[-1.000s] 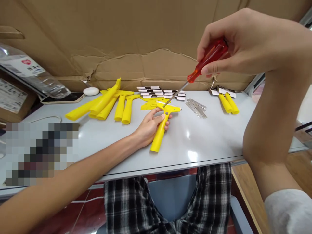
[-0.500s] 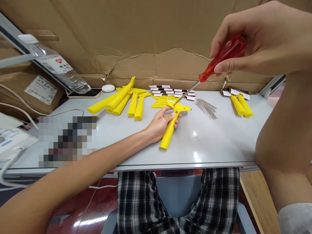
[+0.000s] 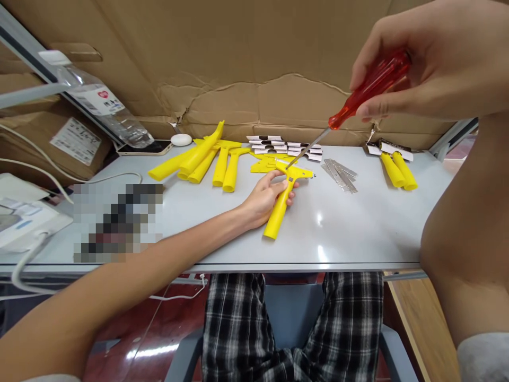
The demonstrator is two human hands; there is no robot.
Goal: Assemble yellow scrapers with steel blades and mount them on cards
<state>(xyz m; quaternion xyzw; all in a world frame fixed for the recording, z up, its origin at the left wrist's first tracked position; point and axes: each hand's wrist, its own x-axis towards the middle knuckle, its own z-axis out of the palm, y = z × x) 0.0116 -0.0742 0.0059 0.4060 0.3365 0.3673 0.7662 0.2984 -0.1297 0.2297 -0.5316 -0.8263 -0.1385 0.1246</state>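
My left hand is wrapped around the neck of a yellow plastic scraper, its hollow handle pointing toward me. My right hand grips the red handle of a screwdriver. The shaft slants down to the left, and its tip meets the left side of the scraper's head. Whether the tip sits in a screw is too small to tell. Just behind the scraper lie flat yellow plates. Thin metal blades are spread to the right of it.
Several yellow scraper handles lie at the back left. Black-and-white card sleeves are stacked by the cardboard wall. Two sleeved scrapers rest at the right. A plastic bottle leans above a phone, near a white oval case.
The view has shifted slightly. Both hands keep their grip, and the screwdriver tip stays on the scraper's head.
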